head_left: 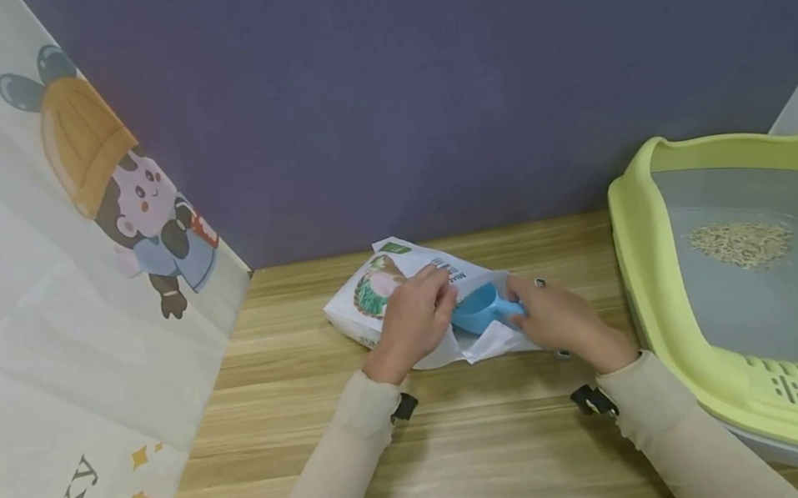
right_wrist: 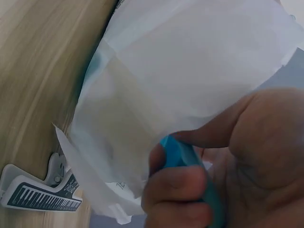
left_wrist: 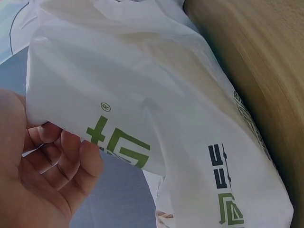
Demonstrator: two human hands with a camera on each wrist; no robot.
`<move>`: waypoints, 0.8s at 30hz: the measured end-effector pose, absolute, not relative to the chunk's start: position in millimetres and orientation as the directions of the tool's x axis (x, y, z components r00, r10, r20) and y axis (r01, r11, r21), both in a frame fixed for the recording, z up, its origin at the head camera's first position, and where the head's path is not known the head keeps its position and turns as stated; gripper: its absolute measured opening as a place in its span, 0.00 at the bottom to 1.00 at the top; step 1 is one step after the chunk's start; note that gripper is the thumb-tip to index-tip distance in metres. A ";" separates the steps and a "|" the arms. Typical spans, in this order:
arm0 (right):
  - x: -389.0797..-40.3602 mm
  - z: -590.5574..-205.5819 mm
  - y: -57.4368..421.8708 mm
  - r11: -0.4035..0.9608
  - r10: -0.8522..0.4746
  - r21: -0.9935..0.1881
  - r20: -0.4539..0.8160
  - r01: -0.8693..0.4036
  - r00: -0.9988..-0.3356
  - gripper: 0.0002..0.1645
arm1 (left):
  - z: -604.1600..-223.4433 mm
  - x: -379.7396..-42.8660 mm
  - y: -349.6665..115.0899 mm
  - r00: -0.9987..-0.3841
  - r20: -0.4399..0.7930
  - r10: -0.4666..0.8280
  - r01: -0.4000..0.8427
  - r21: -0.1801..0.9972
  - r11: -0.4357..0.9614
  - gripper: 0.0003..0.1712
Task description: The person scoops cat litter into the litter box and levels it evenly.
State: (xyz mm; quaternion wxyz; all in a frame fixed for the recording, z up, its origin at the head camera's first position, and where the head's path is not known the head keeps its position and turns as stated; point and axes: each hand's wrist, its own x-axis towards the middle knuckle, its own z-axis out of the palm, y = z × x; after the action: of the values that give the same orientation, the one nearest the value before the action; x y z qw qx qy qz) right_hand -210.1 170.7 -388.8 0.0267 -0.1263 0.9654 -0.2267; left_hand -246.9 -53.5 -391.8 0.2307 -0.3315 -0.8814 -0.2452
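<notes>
A white printed bag (head_left: 415,259) lies on its side on the wooden table, its open mouth toward the right. My left hand (head_left: 418,314) holds the upper edge of that mouth; the left wrist view has its curled fingers (left_wrist: 71,156) at the white film. With my right hand (head_left: 555,313) I grip the handle of a blue scoop (head_left: 478,308), whose bowl lies in the bag's mouth. In the right wrist view the fingers wrap round the blue handle (right_wrist: 183,154), and the white film hides the bowl.
To the right stands a yellow-rimmed litter box (head_left: 665,290) with a grey base and a small heap of tan pellets (head_left: 741,243). A clip (right_wrist: 40,190) lies on the table by the bag's mouth. A dark wall (head_left: 424,94) rises behind the table.
</notes>
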 end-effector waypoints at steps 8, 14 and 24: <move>-209.2 -393.6 176.2 0.865 -0.301 -0.451 -0.119 -0.219 -0.946 0.11 | -393.6 -248.1 -53.2 -0.670 0.581 0.462 0.696 0.273 0.664 0.19; -211.5 -402.4 180.1 0.872 -0.365 -0.419 -0.215 -0.252 -0.906 0.31 | -395.6 -248.0 -53.9 -0.662 0.590 0.462 0.701 0.269 0.660 0.19; -213.7 -410.9 181.4 0.879 -0.372 -0.411 -0.272 -0.242 -0.887 0.31 | -395.6 -248.4 -51.9 -0.668 0.579 0.468 0.698 0.269 0.663 0.19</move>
State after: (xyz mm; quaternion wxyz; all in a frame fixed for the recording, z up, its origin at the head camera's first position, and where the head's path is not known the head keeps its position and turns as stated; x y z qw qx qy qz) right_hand -213.7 181.4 -410.9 0.1742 -0.1610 0.9534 -0.1862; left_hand -248.4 -51.9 -395.6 0.2375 -0.3311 -0.8804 -0.2424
